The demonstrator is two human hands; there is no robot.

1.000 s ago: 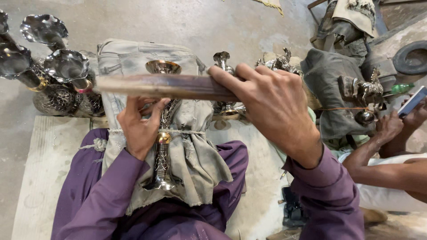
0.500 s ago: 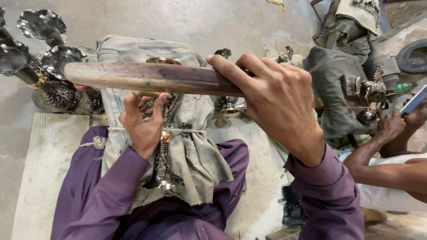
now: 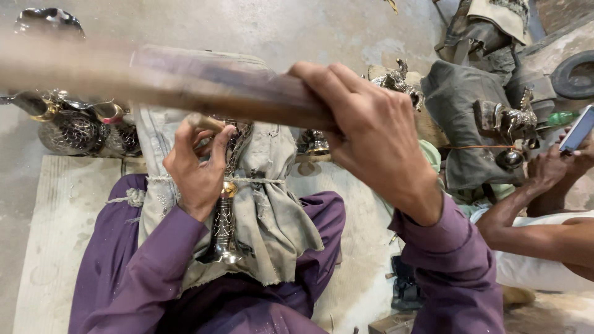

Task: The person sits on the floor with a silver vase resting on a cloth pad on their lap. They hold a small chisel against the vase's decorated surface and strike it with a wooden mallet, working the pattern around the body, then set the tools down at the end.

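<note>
My right hand (image 3: 371, 133) grips a long wooden stick (image 3: 204, 93) that lies across the view, its left end blurred. Below the stick, my left hand (image 3: 198, 164) holds a small punch-like tool (image 3: 204, 122) against an engraved metal stem (image 3: 224, 226). The stem stands upright in a grey cloth bundle (image 3: 272, 216) tied with string, clamped between my purple-clad legs (image 3: 124, 272).
Shiny engraved metal vessels (image 3: 74, 127) stand at the left on the concrete floor. More metal pieces (image 3: 399, 80) and a small horse figure (image 3: 510, 120) on grey cloth lie at the right. A second person's arm (image 3: 538, 216) reaches in at the right, holding a phone (image 3: 578, 130).
The wooden stick has swung upward and toward the camera, now blurred. My left hand stays on the tool at the metal stem.
</note>
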